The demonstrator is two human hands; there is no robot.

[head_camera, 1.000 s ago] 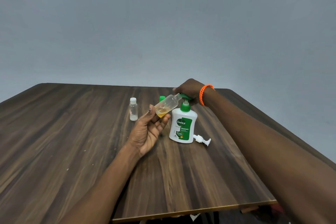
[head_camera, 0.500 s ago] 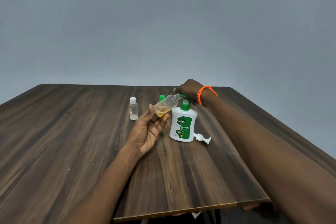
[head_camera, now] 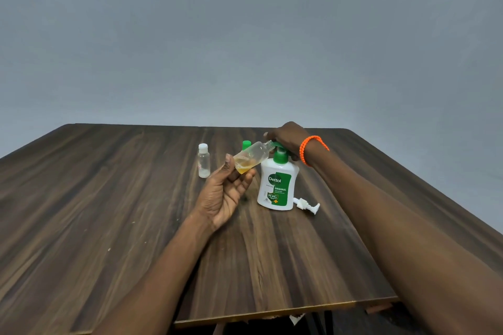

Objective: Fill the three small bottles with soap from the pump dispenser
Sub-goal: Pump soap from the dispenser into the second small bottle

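Meanwhile, left hand (head_camera: 221, 193) tilts small bottle (head_camera: 251, 158); right hand (head_camera: 285, 139) presses pump (head_camera: 279, 150).

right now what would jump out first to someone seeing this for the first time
The white and green soap dispenser at the table's middle, with the right hand pressing on its pump. Next, the left hand holds a tilted clear bottle with its mouth at the spout, a little amber soap pooled at its low end. A capped small bottle stands further left.
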